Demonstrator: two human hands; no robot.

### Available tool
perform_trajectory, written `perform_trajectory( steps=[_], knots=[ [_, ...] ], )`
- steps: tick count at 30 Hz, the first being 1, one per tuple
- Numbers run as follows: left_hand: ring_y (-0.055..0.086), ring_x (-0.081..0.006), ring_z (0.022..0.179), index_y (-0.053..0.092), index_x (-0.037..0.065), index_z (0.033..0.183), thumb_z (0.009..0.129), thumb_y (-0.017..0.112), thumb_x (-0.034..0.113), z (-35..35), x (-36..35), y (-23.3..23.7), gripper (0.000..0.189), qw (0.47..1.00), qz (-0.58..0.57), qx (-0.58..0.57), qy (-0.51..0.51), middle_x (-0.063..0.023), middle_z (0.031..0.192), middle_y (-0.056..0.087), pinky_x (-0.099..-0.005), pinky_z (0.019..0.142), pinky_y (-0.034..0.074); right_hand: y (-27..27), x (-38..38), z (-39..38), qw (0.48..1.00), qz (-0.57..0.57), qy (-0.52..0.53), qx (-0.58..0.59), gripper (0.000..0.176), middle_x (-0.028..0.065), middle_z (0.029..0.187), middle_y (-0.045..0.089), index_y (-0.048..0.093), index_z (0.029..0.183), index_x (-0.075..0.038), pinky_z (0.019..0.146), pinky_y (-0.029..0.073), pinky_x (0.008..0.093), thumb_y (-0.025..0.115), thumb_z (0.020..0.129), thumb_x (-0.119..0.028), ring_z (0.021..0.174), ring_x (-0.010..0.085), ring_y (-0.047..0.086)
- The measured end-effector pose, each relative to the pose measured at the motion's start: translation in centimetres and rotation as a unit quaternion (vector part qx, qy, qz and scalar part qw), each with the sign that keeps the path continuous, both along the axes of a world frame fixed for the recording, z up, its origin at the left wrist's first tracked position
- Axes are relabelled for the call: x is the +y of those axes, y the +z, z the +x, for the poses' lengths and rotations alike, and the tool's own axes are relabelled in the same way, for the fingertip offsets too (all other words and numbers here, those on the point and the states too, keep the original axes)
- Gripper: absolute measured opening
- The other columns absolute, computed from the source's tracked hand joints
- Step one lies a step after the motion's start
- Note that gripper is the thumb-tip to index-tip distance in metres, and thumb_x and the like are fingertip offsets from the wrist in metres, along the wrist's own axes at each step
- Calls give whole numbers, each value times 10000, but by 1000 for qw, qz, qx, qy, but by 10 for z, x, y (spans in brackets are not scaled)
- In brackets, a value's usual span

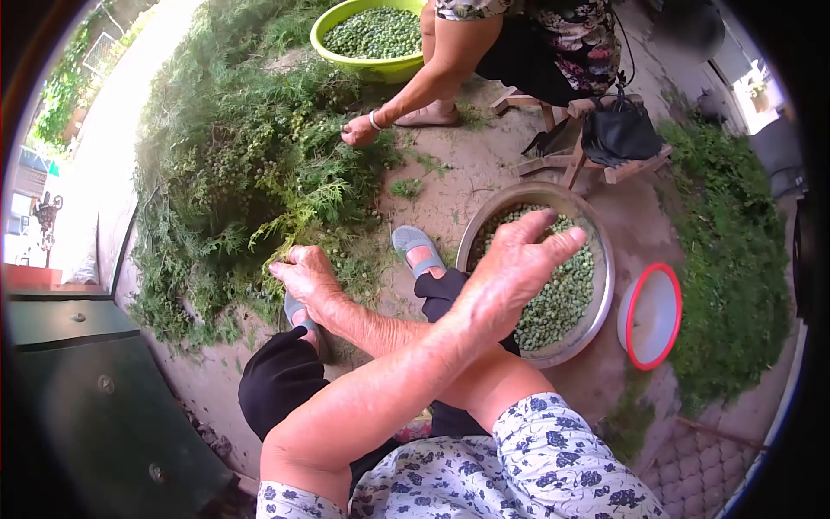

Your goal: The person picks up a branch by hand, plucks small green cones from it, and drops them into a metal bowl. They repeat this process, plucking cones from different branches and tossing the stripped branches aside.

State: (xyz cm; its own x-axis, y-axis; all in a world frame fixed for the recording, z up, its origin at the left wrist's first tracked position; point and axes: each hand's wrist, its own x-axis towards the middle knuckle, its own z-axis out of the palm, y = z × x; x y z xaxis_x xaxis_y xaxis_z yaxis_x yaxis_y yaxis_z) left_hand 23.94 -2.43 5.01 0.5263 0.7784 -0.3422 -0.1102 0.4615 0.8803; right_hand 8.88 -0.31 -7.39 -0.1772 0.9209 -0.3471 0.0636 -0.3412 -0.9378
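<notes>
My forearms cross, the left over the right. My left hand is above the metal basin of small green cones, thumb and a finger apart, nothing visible between them. Over on the left, my right hand is closed at the edge of the heap of cut evergreen branches, its fingertips on a yellow-green sprig. The fingertips are partly hidden by leaves.
Across from me, a co-worker's hand touches the heap. Behind it is a lime-green basin of cones. At right are a red-rimmed bowl, more greenery and a wooden stool with a black bag.
</notes>
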Motion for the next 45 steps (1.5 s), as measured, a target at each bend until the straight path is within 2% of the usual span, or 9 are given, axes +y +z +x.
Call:
perform_trajectory(
  steps=[10, 16, 21, 27, 31, 34, 40, 44, 45],
  knots=[
    [332, -285, 1271, 472, -34, 1228, 830, 576, 296, 18, -6, -15, 528, 992, 0, -76, -101, -198, 1362, 360, -336, 1046, 252, 4, -1, 2, 997, 12, -14, 69, 236, 15, 538, 462, 514, 608, 7, 481, 353, 316, 652, 748, -124, 528, 90, 400],
    [358, -356, 1249, 559, 17, 1149, 803, 613, 200, 17, -26, -18, 395, 965, 221, -39, -138, -238, 1371, 318, -383, 1002, 337, 4, -4, 2, 997, 63, 13, 30, 188, -3, 541, 464, 549, 638, 0, 479, 348, 290, 650, 756, -107, 524, 68, 388],
    [618, -242, 715, 575, -25, 1063, 789, 620, 44, -75, -18, 8, 286, 875, 449, 39, 176, -145, 896, 628, -284, 645, 497, 7, -4, 11, 986, 166, 16, -29, 152, -7, 537, 486, 576, 682, 2, 503, 361, 297, 646, 761, -108, 527, 84, 401],
    [530, -82, 759, 588, 36, 1001, 862, 591, 168, -251, 6, -23, 192, 728, 215, 192, 622, -6, 821, 586, -236, 678, 435, 29, -12, 21, 940, 323, 48, -98, 81, 129, 680, 564, 617, 779, -34, 599, 447, 388, 623, 741, -106, 682, 312, 559],
    [591, -197, 763, 437, 43, 1208, 788, 533, 603, -303, 3, -62, 707, 871, -119, 78, 471, -70, 973, 601, -317, 681, 473, 40, -21, 18, 854, 486, 114, -148, 110, 84, 659, 517, 644, 810, -68, 591, 426, 369, 621, 703, -75, 666, 273, 524],
    [603, -250, 842, 463, 8, 1212, 836, 521, 522, -317, 3, -83, 640, 870, -108, -184, 445, -124, 1004, 601, -381, 726, 505, 41, -28, 19, 798, 532, 212, -190, 193, 68, 692, 505, 645, 839, -101, 623, 442, 363, 568, 667, -58, 703, 262, 522],
    [583, -202, 935, 509, -27, 1164, 844, 589, 212, -309, -21, -65, 407, 944, 8, -56, 324, -115, 1084, 579, -337, 803, 490, 14, -37, 6, 680, 610, 347, -211, 200, 107, 840, 574, 626, 876, -61, 782, 447, 394, 612, 702, -158, 889, 277, 557],
    [547, -169, 958, 496, -47, 1180, 753, 680, 352, -308, -34, -52, 613, 959, 119, 41, 252, -123, 1080, 575, -295, 833, 435, 19, -36, 1, 853, 396, 337, -48, 262, 133, 908, 579, 546, 1015, -54, 752, 478, 383, 561, 756, -86, 884, 272, 578],
    [534, -175, 970, 496, -55, 1177, 694, 709, 403, -309, -36, -49, 700, 966, 121, 77, 217, -117, 1085, 573, -298, 863, 410, 14, -32, 3, 778, 526, 320, -126, 248, 140, 888, 578, 533, 1013, -62, 679, 490, 386, 550, 766, -77, 824, 298, 587]
  ],
)
